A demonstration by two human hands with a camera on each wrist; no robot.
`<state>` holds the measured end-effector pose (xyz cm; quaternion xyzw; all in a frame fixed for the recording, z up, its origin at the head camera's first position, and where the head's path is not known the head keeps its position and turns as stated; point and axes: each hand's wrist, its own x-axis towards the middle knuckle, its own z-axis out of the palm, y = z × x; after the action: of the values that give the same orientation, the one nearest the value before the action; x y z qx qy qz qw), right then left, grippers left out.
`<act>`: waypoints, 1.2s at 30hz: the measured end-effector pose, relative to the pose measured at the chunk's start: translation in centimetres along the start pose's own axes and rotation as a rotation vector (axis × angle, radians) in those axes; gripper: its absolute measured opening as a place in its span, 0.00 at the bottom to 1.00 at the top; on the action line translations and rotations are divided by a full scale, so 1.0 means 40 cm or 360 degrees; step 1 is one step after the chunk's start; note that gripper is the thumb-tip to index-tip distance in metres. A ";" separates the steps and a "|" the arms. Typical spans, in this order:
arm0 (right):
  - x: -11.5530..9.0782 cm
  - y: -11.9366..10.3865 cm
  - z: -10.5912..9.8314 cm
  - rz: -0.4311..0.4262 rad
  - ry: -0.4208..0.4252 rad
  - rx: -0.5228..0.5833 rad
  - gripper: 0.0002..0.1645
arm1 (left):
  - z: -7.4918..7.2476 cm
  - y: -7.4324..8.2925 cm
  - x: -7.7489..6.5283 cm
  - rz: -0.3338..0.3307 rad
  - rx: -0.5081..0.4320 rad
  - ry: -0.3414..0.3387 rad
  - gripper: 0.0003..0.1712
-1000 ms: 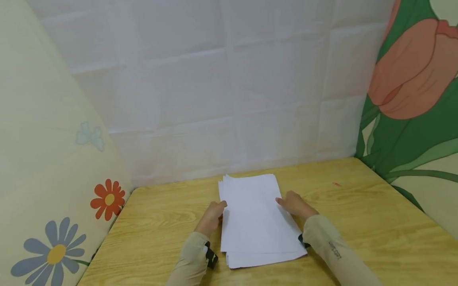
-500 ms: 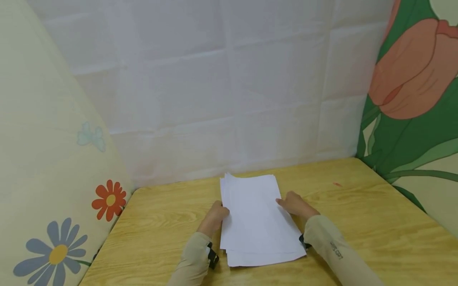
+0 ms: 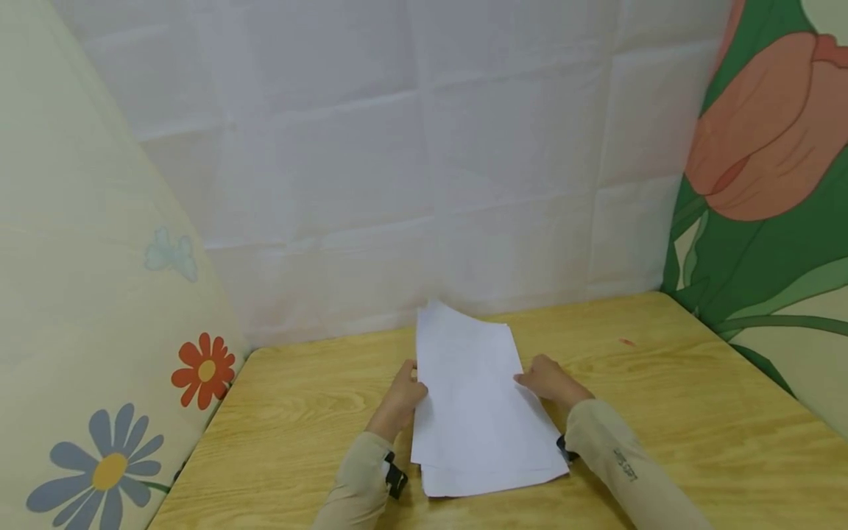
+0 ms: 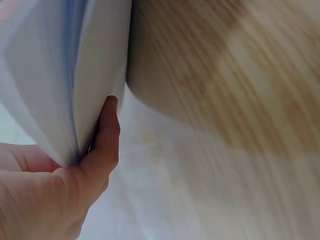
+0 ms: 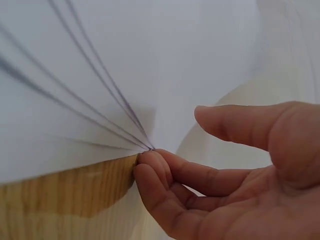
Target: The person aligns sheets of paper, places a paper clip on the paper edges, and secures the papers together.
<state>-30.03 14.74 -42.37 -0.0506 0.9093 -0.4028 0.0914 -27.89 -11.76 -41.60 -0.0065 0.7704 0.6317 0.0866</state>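
A stack of white paper (image 3: 470, 412) lies at the middle of the table, its sheets uneven at the near end. My left hand (image 3: 401, 397) grips its left edge, thumb on top. In the left wrist view, the left hand (image 4: 60, 195) holds a thick bundle of sheets (image 4: 100, 55) between thumb and fingers. The far left corner of the upper sheets curls up. At the right edge is my right hand (image 3: 548, 378). Its curled fingers (image 5: 155, 167) meet the fanned sheets (image 5: 100, 100) at their edge, with the thumb raised apart from those fingertips.
The yellow wood-grain table (image 3: 305, 412) ends at a creased white cloth (image 3: 331, 221) behind. A floral panel (image 3: 86, 294) stands at left and a tulip-patterned one (image 3: 762, 243) at right. A small red mark (image 3: 626, 341) shows on the tabletop.
My left hand has shifted slightly right and raised the left side of the upper sheets, so their far left corner now curls up. The right hand stays nearly in place.
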 end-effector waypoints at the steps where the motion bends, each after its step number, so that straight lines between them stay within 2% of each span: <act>1: 0.001 0.001 0.000 -0.0005 0.0004 0.0004 0.28 | 0.000 0.002 -0.001 0.0007 0.0007 0.0009 0.27; 12: 0.009 0.024 -0.008 -0.0097 0.0032 -0.0012 0.30 | -0.002 0.021 -0.015 0.0065 -0.0032 0.0097 0.27; 19: 0.013 0.023 -0.009 -0.0097 0.0040 0.0038 0.22 | -0.005 0.034 -0.021 0.0069 -0.0049 0.0100 0.24; 28: 0.013 -0.003 -0.015 0.0115 0.0101 0.0423 0.14 | -0.010 0.041 -0.024 0.0089 -0.0092 0.0092 0.24; 31: 0.013 -0.010 -0.018 0.0108 0.0117 0.0523 0.19 | -0.015 0.046 -0.023 0.0118 -0.0117 0.0073 0.23; 36: 0.011 -0.025 -0.020 0.0054 0.0183 0.0723 0.27 | -0.029 0.055 -0.024 0.0216 -0.0124 -0.0020 0.23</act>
<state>-30.61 14.56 -41.16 0.0098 0.7998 -0.5976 0.0553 -27.34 -12.53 -39.09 0.0462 0.7433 0.6657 0.0482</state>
